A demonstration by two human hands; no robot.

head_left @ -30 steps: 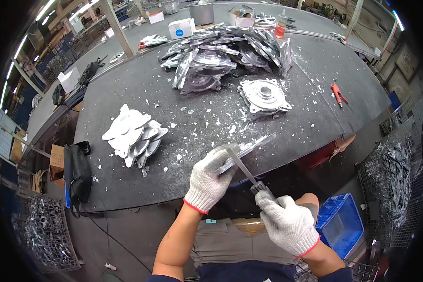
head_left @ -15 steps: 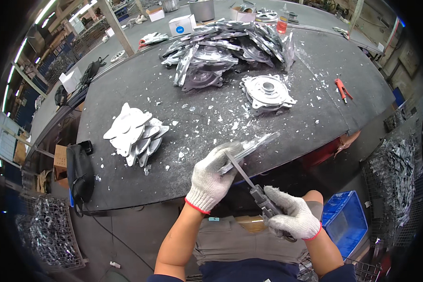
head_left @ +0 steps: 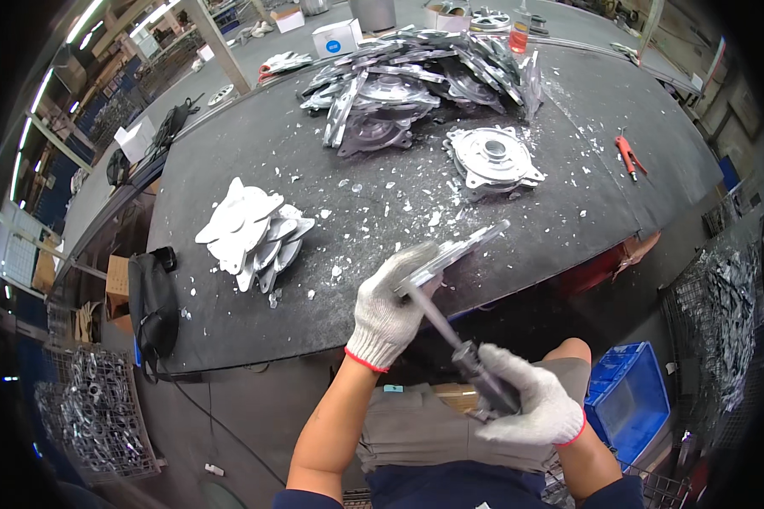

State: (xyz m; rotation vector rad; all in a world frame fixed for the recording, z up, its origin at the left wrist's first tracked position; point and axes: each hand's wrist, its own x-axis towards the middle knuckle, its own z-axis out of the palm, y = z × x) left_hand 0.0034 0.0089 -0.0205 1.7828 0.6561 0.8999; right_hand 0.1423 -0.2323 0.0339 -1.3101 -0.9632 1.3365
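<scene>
Metal plate [head_left: 469, 249] is partly hidden by the left hand [head_left: 392, 293].

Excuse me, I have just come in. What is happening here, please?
The person's gloved left hand holds a flat metal part near the edge of a dark table. The gloved right hand holds a bladed tool, its tip close to the part's lower end. More metal parts lie in a large heap and a smaller pile at left.
</scene>
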